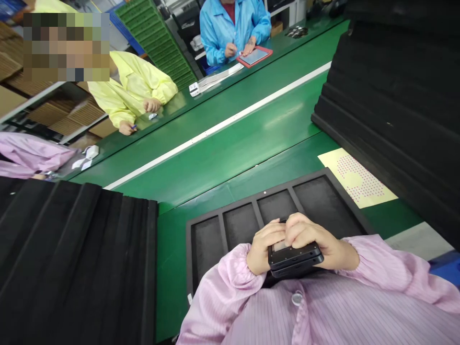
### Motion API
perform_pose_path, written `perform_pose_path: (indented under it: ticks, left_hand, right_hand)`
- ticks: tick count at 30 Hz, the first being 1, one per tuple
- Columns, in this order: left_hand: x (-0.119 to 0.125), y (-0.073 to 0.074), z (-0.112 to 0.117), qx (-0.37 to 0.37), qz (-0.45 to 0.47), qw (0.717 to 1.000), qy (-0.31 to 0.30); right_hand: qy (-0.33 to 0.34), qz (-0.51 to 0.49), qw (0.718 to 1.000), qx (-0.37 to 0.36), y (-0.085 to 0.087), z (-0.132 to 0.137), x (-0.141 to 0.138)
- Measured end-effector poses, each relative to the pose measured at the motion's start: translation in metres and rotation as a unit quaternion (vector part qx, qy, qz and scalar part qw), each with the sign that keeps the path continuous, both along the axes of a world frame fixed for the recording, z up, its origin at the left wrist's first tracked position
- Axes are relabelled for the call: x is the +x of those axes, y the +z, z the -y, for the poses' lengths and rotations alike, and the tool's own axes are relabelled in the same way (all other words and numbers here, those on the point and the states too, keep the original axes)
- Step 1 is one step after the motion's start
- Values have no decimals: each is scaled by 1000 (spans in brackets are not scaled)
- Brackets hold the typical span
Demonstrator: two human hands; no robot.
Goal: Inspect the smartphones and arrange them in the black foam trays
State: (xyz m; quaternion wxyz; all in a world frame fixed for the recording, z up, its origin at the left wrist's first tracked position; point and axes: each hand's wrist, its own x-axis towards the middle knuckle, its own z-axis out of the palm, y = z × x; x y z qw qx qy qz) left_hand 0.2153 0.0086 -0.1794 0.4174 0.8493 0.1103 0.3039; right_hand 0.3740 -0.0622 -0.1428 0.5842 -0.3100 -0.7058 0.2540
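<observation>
Close to my body, both hands hold a black boxy device (295, 256) with small holes along its side and a pale patch on top. My left hand (264, 244) grips its left side, fingers lying over the top. My right hand (312, 235) wraps its right side, with bent fingers pressed on the top face near the pale patch. The exact kind of device cannot be made out. Below and beyond the hands lies a black foam tray (240, 225) with several rectangular compartments.
Stacks of black trays rise at left (75, 258) and right (391, 96). A yellow sheet with red dots (359, 178) lies by the right stack. Beyond a green conveyor belt (230, 148), co-workers in yellow (132, 86), blue (235, 28) and pink (32, 153) sleeves sit.
</observation>
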Motion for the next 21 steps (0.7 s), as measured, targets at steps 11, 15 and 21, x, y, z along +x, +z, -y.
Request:
perform_pose_path:
  ticks: [11,15,21]
  left_hand:
    - [5,6,2,20,69,997,28]
    - [2,8,0,8,42,999,10]
    - [5,50,-23,183,-144,972,-43]
  right_hand:
    - [-6,1,1000,-27,-1,3,1]
    - [-11,-3,998,-62,2,6,4]
    - [71,-49,985,-148,15,10,36]
